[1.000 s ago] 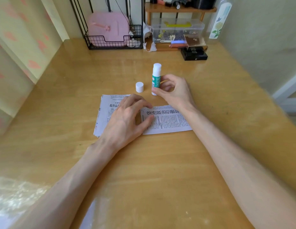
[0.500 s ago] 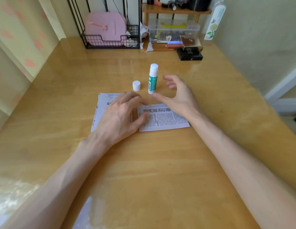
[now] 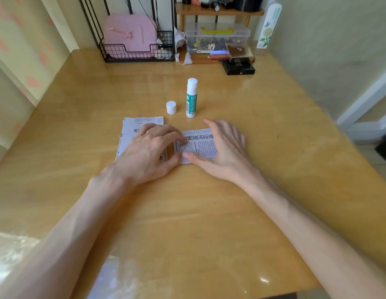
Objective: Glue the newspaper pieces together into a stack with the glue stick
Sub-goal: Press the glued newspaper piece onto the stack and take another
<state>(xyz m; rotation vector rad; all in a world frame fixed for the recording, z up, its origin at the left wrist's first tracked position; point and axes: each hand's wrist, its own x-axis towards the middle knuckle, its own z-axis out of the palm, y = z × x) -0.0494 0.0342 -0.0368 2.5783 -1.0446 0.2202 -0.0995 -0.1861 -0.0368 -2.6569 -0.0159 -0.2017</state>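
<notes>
Now: both hands lie flat on paper, nothing gripped.
Left hand (image 3: 148,152): fingers loose and apart, palm over the left pile (image 3: 140,124), fingertips reaching onto the near side of the right piece (image 3: 198,143).
Right hand (image 3: 224,147): fingers straight, spread, pressing the right piece; thumb along its near edge, tip almost meeting the left thumb.
Right piece: flat on the table (image 3: 187,212), under both sets of fingertips.
Left pile: several sheets, edges uneven, under the left palm.
Glue stick (image 3: 191,98): upright, uncapped, just beyond the right fingertips, apart from them.
Cap (image 3: 171,107): beside the stick, beyond the left fingertips.
Step (guess): moving the right piece onto the pile. Glue on it: cannot tell.
Do well: pinch the near edge with both thumbs, lift level, square corners to the pile, press from the centre outward.
Risk: thin newsprint creases or tears; a reach could tip the stick.
</notes>
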